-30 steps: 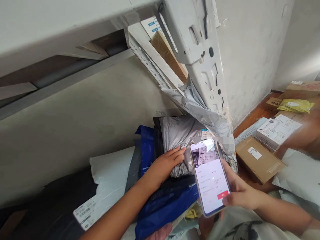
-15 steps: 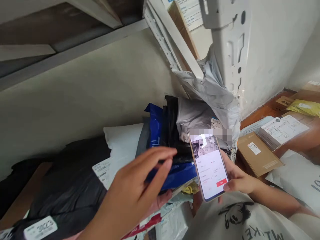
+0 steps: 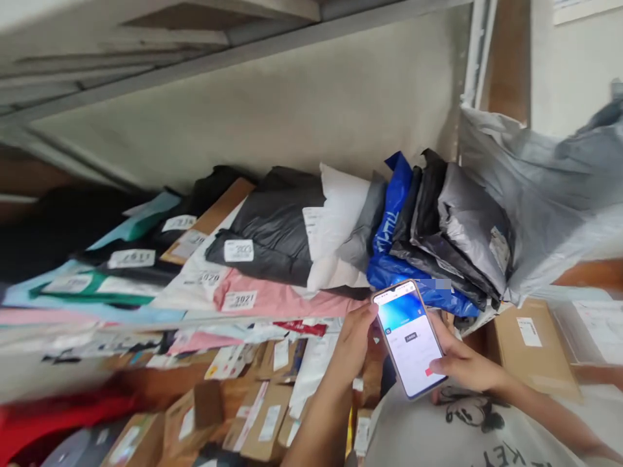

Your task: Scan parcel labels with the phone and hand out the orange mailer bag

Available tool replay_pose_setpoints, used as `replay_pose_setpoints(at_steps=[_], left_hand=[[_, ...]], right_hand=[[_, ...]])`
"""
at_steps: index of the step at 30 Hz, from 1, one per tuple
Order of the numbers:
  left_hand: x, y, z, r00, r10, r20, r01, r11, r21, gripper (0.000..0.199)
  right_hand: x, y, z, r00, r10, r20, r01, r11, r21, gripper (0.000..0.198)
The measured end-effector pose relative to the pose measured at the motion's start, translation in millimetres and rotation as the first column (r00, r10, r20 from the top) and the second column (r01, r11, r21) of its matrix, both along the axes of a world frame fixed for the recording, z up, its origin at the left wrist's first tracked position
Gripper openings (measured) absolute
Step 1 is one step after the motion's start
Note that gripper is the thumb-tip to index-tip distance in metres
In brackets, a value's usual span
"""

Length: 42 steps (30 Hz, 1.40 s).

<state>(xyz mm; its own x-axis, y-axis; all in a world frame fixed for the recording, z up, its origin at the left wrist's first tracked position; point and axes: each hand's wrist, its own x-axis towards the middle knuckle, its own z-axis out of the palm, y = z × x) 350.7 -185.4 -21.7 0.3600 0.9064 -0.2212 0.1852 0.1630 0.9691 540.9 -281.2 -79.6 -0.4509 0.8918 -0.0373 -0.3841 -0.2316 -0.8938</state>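
Observation:
A smartphone (image 3: 405, 340) is upright in front of me, its lit screen blue at the top and white below, with a small red button. My right hand (image 3: 460, 360) is wrapped round its right side, the thumb over the red button. At the upper left edge of the phone, my left hand (image 3: 353, 340) has its fingers closed against the frame. Just behind the phone, blue (image 3: 389, 224), black and grey mailing bags (image 3: 470, 207) lean together on a shelf. A pink mailing bag (image 3: 287, 295) and a black bag (image 3: 277, 224), both labelled, lie to their left.
More labelled parcels (image 3: 131, 258) fill the shelf's left part, under an upper shelf (image 3: 272, 19). Below stand several cardboard boxes (image 3: 256, 418) and a red item (image 3: 63, 415). A large grey bag (image 3: 545, 207) hangs at right, above a brown box (image 3: 530, 344).
My view has swung left, showing more of the shelf. My left hand, apart from the phone before, is now at its left edge. The screen has changed from a label picture to blue.

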Motion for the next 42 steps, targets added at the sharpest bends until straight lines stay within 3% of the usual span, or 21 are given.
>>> replay_pose_setpoints(at_steps=[3,5,8,11,15,17,23,31,34,37,42], left_hand=[[-10.1,-11.7,-8.1,0.99,0.109,0.09,-0.103,0.992,-0.07,0.052],[-20.4,-22.8,-18.7,0.974,0.163,0.155,-0.142,0.98,-0.139,0.056],[-38.6,-49.7,-42.0,0.945,0.09,0.314,0.001,0.96,-0.279,0.074],[-51.2,-83.0,-64.3,0.858,0.073,0.508,0.154,0.908,-0.39,0.081],[-57.1,-109.6,-83.5,0.694,0.258,0.672,0.098,0.891,-0.444,0.092],[-60.1,-112.2,-90.4,0.664,0.292,0.688,0.067,0.893,-0.444,0.092],[-74.0,-107.8,-104.9,0.7,0.278,0.658,0.044,0.903,-0.428,0.101],[-81.0,-103.7,-106.4,0.756,0.282,0.591,0.016,0.894,-0.447,0.111],[-81.7,-102.0,-108.7,0.746,0.319,0.584,-0.003,0.879,-0.477,0.112],[-83.8,-100.3,-111.8,0.737,0.348,0.58,-0.033,0.875,-0.484,0.106],[-83.7,-96.9,-110.9,0.744,0.351,0.568,-0.048,0.877,-0.478,0.1]], right_hand=[[-7.4,4.6,0.0,0.994,0.023,0.107,-0.029,0.998,0.061,0.088],[-14.8,7.7,-0.1,0.992,0.049,0.118,-0.052,0.998,0.026,0.085],[-31.0,14.8,-3.7,0.989,0.087,0.121,-0.077,0.993,-0.087,0.077],[-51.8,24.8,-12.7,0.982,0.039,0.186,-0.02,0.994,-0.107,0.065],[-80.0,35.2,-29.0,0.96,-0.004,0.281,0.047,0.988,-0.144,0.048],[-91.8,37.4,-37.0,0.95,0.003,0.311,0.057,0.981,-0.185,0.041],[-113.1,38.8,-57.4,0.928,-0.099,0.358,0.138,0.987,-0.085,0.037],[-127.9,39.9,-66.2,0.904,-0.147,0.401,0.184,0.981,-0.055,0.04],[-123.8,42.4,-67.9,0.941,-0.114,0.318,0.142,0.987,-0.069,0.038],[-113.7,46.9,-67.1,0.98,-0.005,0.201,0.017,0.998,-0.055,0.042],[-101.8,51.3,-64.1,0.968,0.066,0.242,-0.065,0.998,-0.013,0.043]])
